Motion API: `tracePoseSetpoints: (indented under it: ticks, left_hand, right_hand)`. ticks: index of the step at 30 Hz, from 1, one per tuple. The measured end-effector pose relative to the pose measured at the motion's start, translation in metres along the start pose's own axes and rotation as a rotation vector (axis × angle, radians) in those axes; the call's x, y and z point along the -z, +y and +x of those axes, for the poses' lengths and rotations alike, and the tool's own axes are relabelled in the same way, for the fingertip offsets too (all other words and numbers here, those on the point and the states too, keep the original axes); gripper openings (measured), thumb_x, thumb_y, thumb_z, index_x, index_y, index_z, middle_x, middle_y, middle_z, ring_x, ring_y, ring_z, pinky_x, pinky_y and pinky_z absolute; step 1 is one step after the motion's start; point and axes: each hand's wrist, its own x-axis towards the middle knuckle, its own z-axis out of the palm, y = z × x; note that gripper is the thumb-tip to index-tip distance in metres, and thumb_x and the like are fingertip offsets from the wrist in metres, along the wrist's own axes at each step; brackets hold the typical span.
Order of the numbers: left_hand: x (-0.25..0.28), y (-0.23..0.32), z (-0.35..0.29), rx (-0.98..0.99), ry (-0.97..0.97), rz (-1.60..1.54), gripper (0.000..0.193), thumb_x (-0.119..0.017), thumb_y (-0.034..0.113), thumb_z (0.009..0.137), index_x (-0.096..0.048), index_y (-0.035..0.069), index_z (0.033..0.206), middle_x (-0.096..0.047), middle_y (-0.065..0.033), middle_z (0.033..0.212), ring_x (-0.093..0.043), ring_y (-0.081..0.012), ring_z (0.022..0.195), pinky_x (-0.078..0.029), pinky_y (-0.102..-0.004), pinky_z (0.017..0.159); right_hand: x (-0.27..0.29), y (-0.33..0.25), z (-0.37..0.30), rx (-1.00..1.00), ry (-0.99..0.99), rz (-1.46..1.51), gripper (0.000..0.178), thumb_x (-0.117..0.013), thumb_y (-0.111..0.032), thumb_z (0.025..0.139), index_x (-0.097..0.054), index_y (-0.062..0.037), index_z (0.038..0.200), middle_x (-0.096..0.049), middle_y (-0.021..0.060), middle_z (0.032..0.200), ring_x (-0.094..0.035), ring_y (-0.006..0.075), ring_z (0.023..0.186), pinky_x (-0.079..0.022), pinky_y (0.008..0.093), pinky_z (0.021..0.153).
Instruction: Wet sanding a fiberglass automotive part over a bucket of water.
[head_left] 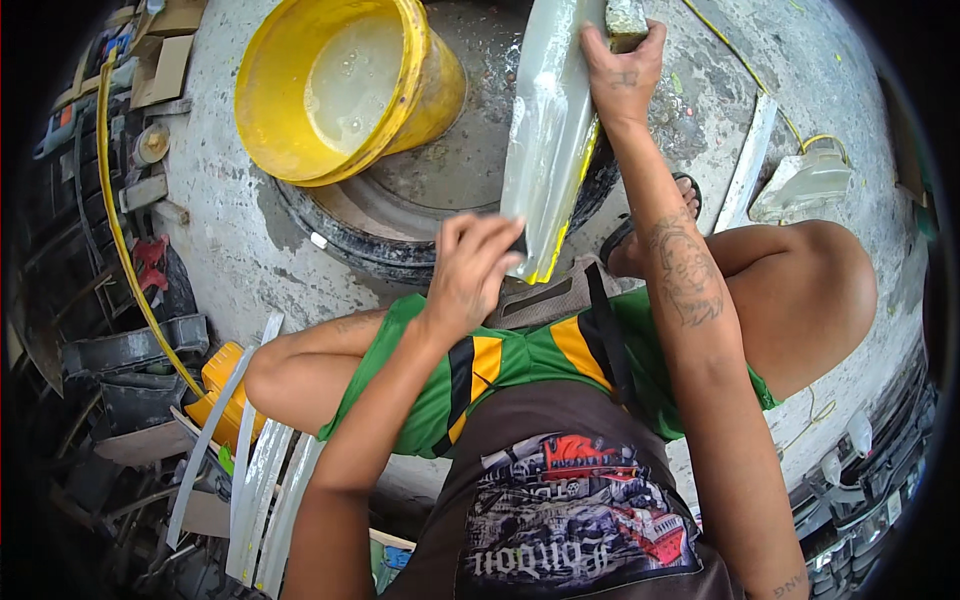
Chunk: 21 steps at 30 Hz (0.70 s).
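Observation:
A long, wet, pale grey panel (548,130) with a yellow edge slants across the tire (370,240), its near end above my lap. My right hand (625,75) is closed on the panel's right edge toward the far end, thumb on its face. A small pale block (627,22) shows beside those fingers; I cannot tell whether they touch it. At the near end my left hand (470,265), slightly blurred, has its fingers bent around a small black piece (519,243) against the panel's left edge. What this piece is cannot be made out.
Cloudy water stands in a tilted yellow bucket (415,90) on the tire's left side. Car-part scraps and a yellow strip (110,190) crowd the left. Long pale strips (265,490) lie by my left knee. A pale panel piece (805,187) lies right, near a yellow cord (735,60).

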Motion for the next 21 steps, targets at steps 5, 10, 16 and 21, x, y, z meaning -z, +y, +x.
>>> tracePoseSetpoints:
  ticks: [5, 10, 16, 21]
  left_hand:
    - [0.011, -0.029, 0.103, -0.268, 0.069, 0.031, 0.038, -0.074, 0.008, 0.085, -0.071, 0.006, 0.123, -0.066, -0.0137, 0.118, -0.055, -0.0370, 0.109, -0.044, -0.0448, 0.100]
    - [-0.012, -0.016, 0.063, -0.106, 0.214, 0.009, 0.037, -0.071, 0.011, 0.086, -0.070, 0.006, 0.123, -0.066, -0.0122, 0.118, -0.054, -0.0372, 0.112, -0.044, -0.0458, 0.100]
    - [0.014, -0.009, 0.037, -0.139, 0.011, 0.075, 0.040, -0.072, 0.008, 0.085, -0.070, 0.008, 0.126, -0.066, -0.0119, 0.121, -0.055, -0.0358, 0.113, -0.044, -0.0462, 0.101]
    - [-0.002, -0.014, 0.105, -0.072, 0.301, 0.136, 0.035, -0.071, 0.006, 0.086, -0.070, 0.006, 0.120, -0.065, -0.0132, 0.115, -0.056, -0.0357, 0.108, -0.045, -0.0469, 0.095]
  right_hand:
    - [-0.010, -0.009, -0.006, -0.043, -0.004, 0.160, 0.076, -0.079, -0.024, 0.083, -0.044, 0.0116, 0.141, -0.063, 0.0266, 0.120, -0.061, 0.0345, 0.109, -0.048, 0.0405, 0.098]
    - [-0.004, -0.009, -0.009, -0.034, -0.034, 0.141, 0.075, -0.078, -0.026, 0.084, -0.045, 0.0119, 0.139, -0.063, 0.0279, 0.121, -0.061, 0.0369, 0.112, -0.047, 0.0417, 0.101]
    - [-0.003, -0.007, 0.001, -0.088, -0.089, 0.069, 0.078, -0.086, -0.040, 0.075, -0.051, 0.0077, 0.125, -0.065, 0.0276, 0.113, -0.064, 0.0355, 0.105, -0.051, 0.0412, 0.095]
    - [-0.015, -0.026, -0.008, -0.103, -0.053, 0.078, 0.077, -0.078, -0.027, 0.083, -0.045, 0.0109, 0.141, -0.064, 0.0278, 0.120, -0.062, 0.0368, 0.109, -0.048, 0.0416, 0.099]
